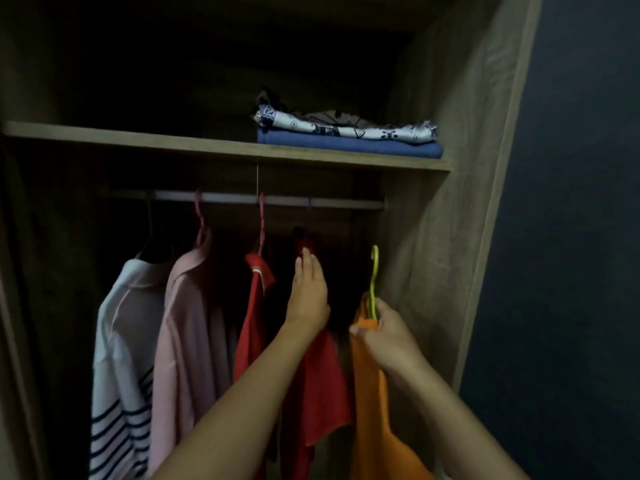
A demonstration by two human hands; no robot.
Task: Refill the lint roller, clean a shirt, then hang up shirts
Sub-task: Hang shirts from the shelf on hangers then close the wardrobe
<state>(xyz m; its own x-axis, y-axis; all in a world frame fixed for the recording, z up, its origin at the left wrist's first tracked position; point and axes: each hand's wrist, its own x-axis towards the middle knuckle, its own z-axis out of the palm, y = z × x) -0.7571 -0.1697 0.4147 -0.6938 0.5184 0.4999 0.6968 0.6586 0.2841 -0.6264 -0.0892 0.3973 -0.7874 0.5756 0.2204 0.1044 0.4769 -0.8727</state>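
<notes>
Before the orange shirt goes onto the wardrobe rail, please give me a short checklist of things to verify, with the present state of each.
1. Right hand holds the yellow-green plastic hanger at its neck: ok.
2. Orange shirt sits on that hanger: ok.
3. Hook is over the pale metal rail: not ok, it is below the rail.
4. Free rail to the right of the dark red shirt: ok.
5. Left hand, fingers straight, keeps the dark red shirt aside: cannot tell.

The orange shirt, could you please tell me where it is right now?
In the head view, the orange shirt hangs low right on a green hanger gripped by the right hand, below the rail, right of the red shirts.
</notes>
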